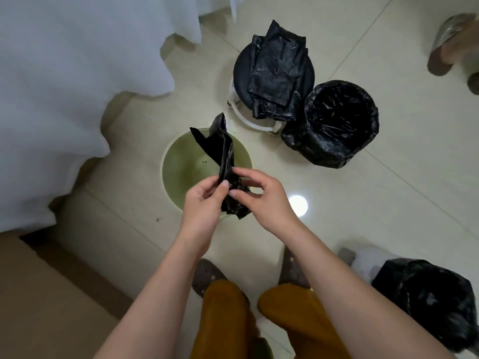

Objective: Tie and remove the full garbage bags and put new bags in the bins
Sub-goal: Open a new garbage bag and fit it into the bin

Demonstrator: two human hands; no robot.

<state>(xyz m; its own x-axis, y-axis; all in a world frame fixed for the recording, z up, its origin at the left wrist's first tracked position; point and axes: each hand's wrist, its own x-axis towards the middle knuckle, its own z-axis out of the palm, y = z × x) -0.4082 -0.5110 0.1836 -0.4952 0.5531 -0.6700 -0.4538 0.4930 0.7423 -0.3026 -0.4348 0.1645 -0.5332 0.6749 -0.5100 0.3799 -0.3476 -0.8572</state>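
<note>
A folded black bag (225, 161) is pinched by left hand (204, 203) and right hand (261, 200) above the unlined green bin (181, 164); a lined bin (334, 125) and a stool (241, 73) bearing spare bags (277, 71) stand beyond.

No writing to read anywhere in this view: no label, brand, number or sign shows on any surface.
</note>
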